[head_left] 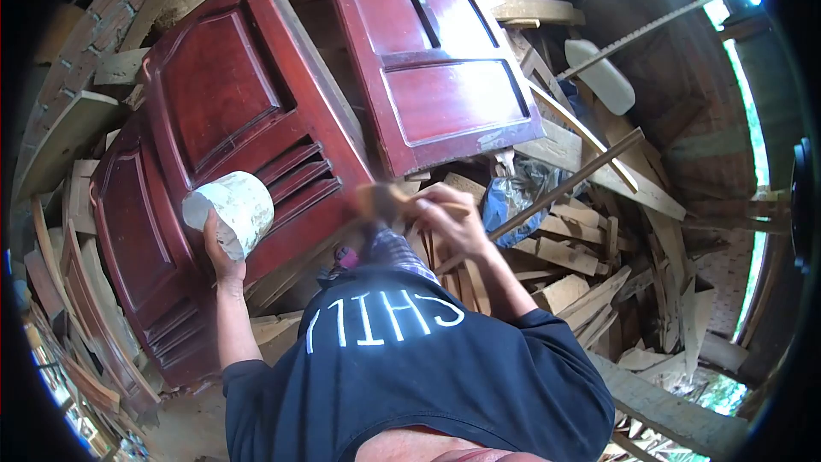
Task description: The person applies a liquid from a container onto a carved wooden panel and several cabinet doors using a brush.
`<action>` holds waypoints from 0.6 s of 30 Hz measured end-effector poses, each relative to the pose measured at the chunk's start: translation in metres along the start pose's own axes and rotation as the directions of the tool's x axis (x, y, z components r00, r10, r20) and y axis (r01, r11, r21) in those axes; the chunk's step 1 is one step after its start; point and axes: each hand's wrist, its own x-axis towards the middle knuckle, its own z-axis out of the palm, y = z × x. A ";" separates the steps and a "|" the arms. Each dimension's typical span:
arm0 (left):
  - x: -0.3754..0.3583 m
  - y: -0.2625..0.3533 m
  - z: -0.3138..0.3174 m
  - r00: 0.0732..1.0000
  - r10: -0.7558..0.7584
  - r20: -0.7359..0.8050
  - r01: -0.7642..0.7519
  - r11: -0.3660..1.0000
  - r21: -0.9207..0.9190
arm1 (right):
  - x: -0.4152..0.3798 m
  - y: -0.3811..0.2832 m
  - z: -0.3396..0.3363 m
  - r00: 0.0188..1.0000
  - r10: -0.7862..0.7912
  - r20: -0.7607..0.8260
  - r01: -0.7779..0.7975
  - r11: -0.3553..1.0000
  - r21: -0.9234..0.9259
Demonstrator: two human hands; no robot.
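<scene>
The left hand was wrapped around the underside of a white, paint-smeared pot, fingers closed on it, the pot tilted on its side with its mouth facing left, held just over the lower edge of a reddish-brown door. The right hand was clamped on a blurred wooden tool, possibly a brush; its head stuck out to the left of the fist, well apart from the pot. 2 such doors showed, the second door leaning beside the first, amid offcut planks.
</scene>
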 end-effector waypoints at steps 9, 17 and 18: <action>-0.007 0.002 0.007 0.999 -0.020 0.049 0.026 0.992 -0.126 | 0.038 -0.032 -0.066 0.948 -0.179 -0.263 0.096 0.949 -0.301; -0.006 -0.001 0.008 1.000 0.013 0.020 -0.010 0.988 -0.153 | 0.195 -0.028 -0.043 0.972 -0.138 0.191 0.194 0.928 -0.317; -0.008 0.002 0.012 1.000 -0.009 0.016 0.011 0.989 -0.150 | 0.228 -0.028 -0.043 0.932 -0.327 0.153 0.361 0.829 -0.427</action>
